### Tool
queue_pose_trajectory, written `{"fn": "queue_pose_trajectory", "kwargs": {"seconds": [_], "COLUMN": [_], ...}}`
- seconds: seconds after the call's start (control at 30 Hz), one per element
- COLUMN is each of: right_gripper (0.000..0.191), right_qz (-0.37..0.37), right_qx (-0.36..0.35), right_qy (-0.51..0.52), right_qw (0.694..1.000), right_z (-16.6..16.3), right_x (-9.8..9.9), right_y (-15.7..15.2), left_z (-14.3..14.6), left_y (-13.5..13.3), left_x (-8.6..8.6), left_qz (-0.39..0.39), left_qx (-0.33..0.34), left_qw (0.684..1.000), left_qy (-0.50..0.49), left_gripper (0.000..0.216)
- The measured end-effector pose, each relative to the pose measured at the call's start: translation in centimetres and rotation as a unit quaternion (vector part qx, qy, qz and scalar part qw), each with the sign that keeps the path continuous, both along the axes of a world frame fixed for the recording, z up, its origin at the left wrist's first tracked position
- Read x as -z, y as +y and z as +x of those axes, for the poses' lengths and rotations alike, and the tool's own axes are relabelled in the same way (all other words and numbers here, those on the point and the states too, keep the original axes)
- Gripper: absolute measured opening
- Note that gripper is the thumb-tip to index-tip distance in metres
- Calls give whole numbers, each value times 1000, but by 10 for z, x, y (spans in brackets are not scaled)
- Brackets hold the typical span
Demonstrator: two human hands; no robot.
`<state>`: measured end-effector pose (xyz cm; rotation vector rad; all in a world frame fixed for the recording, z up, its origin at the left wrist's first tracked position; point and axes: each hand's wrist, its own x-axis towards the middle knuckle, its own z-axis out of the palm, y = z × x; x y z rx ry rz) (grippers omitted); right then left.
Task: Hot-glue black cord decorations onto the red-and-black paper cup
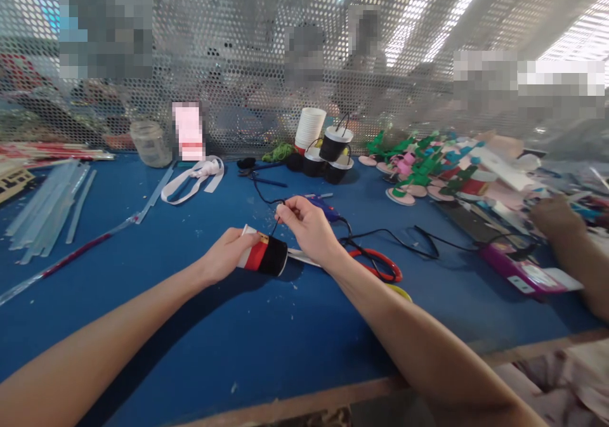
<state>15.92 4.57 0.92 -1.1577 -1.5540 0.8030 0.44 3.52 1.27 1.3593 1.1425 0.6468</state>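
My left hand is closed around a small paper cup lying on its side, wrapped in black and red with a gold patch and a white rim. Between the thumb and fingers of my right hand is a thin black cord, pinched just above the cup. One stretch of the cord runs down to the cup's black part, the other trails back toward a dark bundle. Under my right wrist lie scissors with red handles, their blades pointing at the cup. A blue glue gun rests behind my right hand.
Black-wrapped cups with cord handles stand at the back beside stacked white cups. Glue sticks, a jar and white ribbon are leftward. Rightward are green craft figures, a purple box and another person's hand.
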Motion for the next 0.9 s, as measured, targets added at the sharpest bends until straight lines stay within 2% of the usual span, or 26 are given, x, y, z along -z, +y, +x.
{"fn": "queue_pose_trajectory", "kwargs": {"seconds": [0.43, 0.9], "right_gripper": [19, 19], "right_qz": [-8, -23], "right_qx": [-27, -31], "right_qy": [-31, -51], "right_qw": [999, 998], "right_z": [-2, -2], "right_x": [5, 3], "right_y": [1, 0], "left_z": [-7, -9], "left_y": [-5, -5], "left_x": [6, 6], "left_qz": [82, 129], "left_qx": [84, 100], "left_qw": [993, 987], "left_qy": [-1, 11], "left_gripper": [33, 34]}}
